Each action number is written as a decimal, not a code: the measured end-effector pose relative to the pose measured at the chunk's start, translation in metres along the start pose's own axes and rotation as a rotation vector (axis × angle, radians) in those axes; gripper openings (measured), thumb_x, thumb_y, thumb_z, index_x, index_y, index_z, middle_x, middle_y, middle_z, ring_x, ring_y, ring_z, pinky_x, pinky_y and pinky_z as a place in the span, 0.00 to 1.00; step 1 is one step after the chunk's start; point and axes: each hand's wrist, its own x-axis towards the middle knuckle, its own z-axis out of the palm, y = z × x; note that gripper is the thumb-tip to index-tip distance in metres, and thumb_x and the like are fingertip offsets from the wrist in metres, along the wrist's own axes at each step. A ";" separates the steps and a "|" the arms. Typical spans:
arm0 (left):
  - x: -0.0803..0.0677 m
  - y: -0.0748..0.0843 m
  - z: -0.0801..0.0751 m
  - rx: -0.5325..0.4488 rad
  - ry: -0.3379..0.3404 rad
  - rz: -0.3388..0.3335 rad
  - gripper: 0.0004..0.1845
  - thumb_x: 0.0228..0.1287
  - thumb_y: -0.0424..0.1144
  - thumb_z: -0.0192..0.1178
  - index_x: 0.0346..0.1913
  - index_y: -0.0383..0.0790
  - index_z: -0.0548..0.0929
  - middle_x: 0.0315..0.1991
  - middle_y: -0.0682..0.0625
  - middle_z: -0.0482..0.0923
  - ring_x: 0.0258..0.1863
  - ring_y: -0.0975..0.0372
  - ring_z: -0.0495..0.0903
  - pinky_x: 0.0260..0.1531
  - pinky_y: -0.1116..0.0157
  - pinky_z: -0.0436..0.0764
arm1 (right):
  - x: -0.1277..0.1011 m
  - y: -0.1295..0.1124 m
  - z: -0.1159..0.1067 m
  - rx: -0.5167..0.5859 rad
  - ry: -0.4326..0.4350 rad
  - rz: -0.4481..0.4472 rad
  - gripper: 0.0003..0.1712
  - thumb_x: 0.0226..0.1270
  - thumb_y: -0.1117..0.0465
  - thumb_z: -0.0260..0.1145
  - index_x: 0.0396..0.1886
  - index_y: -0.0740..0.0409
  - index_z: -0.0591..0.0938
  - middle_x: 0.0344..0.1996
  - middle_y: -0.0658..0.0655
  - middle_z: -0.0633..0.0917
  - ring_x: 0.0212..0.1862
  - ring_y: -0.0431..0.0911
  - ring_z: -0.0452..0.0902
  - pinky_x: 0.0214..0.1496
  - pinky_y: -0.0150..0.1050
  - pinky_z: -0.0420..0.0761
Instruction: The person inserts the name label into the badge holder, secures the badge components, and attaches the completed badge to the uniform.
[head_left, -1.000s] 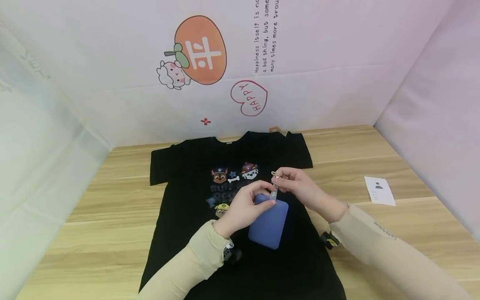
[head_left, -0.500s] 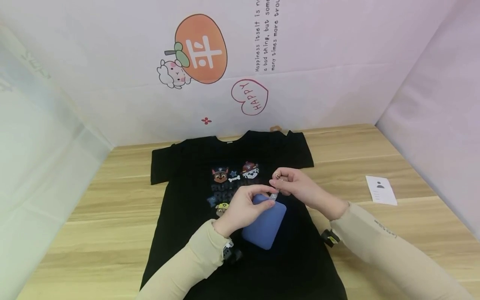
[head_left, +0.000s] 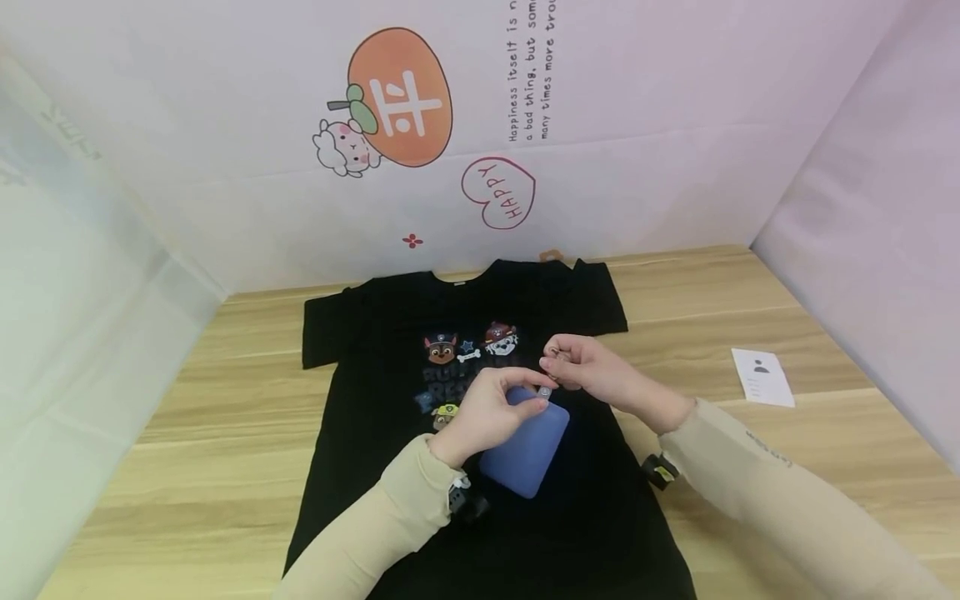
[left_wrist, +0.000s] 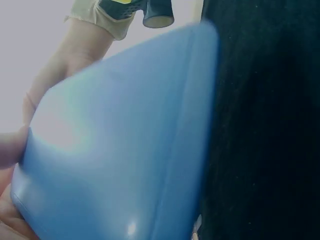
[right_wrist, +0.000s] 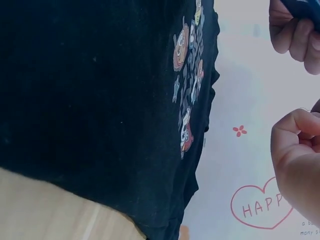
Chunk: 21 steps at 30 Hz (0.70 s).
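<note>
A flat blue card holder (head_left: pixel 525 454) hangs tilted above a black T-shirt (head_left: pixel 592 533) spread on the table. At its top corner my left hand (head_left: pixel 491 412) pinches the grey tab (head_left: pixel 545 392) between thumb and forefinger. Close beside it, my right hand (head_left: pixel 592 369) has its fingers curled round a small metal clip (head_left: pixel 556 353), mostly hidden by the fingers. In the left wrist view the blue holder (left_wrist: pixel 120 130) fills most of the frame. The right wrist view catches my right hand (right_wrist: pixel 300 155) at the edge, its grip hidden there.
A white card (head_left: pixel 762 377) with a portrait icon lies on the wooden tabletop (head_left: pixel 210 442) to the right of the shirt. Printed white cloth (head_left: pixel 637 150) rises behind the table and along both sides. Cartoon dog prints (head_left: pixel 440 348) decorate the shirt's front.
The blue card holder has swung left and tilted more. My right hand has moved slightly left and in closer to the left hand, covering more of the clip.
</note>
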 end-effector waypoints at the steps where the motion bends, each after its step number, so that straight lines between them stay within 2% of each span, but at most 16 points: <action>1: 0.000 0.000 0.000 -0.008 0.016 0.000 0.10 0.58 0.28 0.63 0.43 0.36 0.86 0.42 0.46 0.85 0.33 0.65 0.76 0.27 0.73 0.74 | 0.000 -0.001 0.000 -0.004 0.003 0.004 0.08 0.72 0.66 0.52 0.33 0.68 0.69 0.14 0.45 0.66 0.18 0.39 0.58 0.24 0.30 0.62; 5: -0.002 0.001 0.002 -0.061 0.047 -0.005 0.10 0.57 0.26 0.64 0.42 0.36 0.86 0.41 0.44 0.86 0.33 0.66 0.77 0.27 0.73 0.75 | 0.000 -0.003 -0.001 -0.035 0.004 0.007 0.08 0.71 0.66 0.52 0.33 0.67 0.70 0.14 0.46 0.66 0.18 0.42 0.59 0.24 0.31 0.63; 7: -0.002 0.001 0.003 -0.104 0.042 -0.013 0.10 0.56 0.25 0.64 0.42 0.35 0.86 0.42 0.41 0.85 0.34 0.65 0.78 0.29 0.73 0.76 | -0.001 -0.003 -0.002 -0.052 0.009 0.005 0.08 0.71 0.67 0.53 0.32 0.67 0.70 0.14 0.46 0.65 0.19 0.42 0.60 0.24 0.31 0.63; 8: -0.002 0.001 0.004 -0.123 0.041 -0.020 0.10 0.56 0.25 0.63 0.42 0.34 0.86 0.42 0.41 0.85 0.38 0.66 0.78 0.31 0.73 0.78 | -0.002 -0.003 -0.002 -0.056 0.009 0.003 0.07 0.71 0.67 0.53 0.32 0.67 0.70 0.14 0.46 0.65 0.18 0.42 0.60 0.24 0.31 0.62; 12: -0.003 0.001 0.006 -0.185 0.024 -0.071 0.10 0.57 0.24 0.62 0.43 0.32 0.85 0.43 0.39 0.84 0.38 0.67 0.77 0.33 0.72 0.78 | -0.005 -0.003 -0.001 -0.063 0.007 0.020 0.08 0.71 0.66 0.53 0.33 0.67 0.70 0.13 0.46 0.64 0.18 0.38 0.58 0.23 0.30 0.61; 16: -0.004 0.000 0.008 -0.182 0.012 -0.107 0.10 0.57 0.24 0.62 0.42 0.32 0.85 0.43 0.42 0.84 0.37 0.69 0.76 0.32 0.72 0.77 | -0.008 0.002 0.000 -0.058 0.006 0.028 0.08 0.71 0.65 0.54 0.33 0.67 0.71 0.14 0.46 0.64 0.17 0.37 0.57 0.22 0.30 0.60; 21: -0.005 -0.004 0.011 -0.178 0.014 -0.102 0.08 0.58 0.24 0.61 0.40 0.29 0.84 0.43 0.41 0.84 0.43 0.62 0.78 0.38 0.71 0.78 | -0.009 0.007 0.003 -0.048 0.013 0.005 0.09 0.71 0.65 0.54 0.33 0.67 0.70 0.14 0.46 0.64 0.17 0.37 0.57 0.21 0.30 0.60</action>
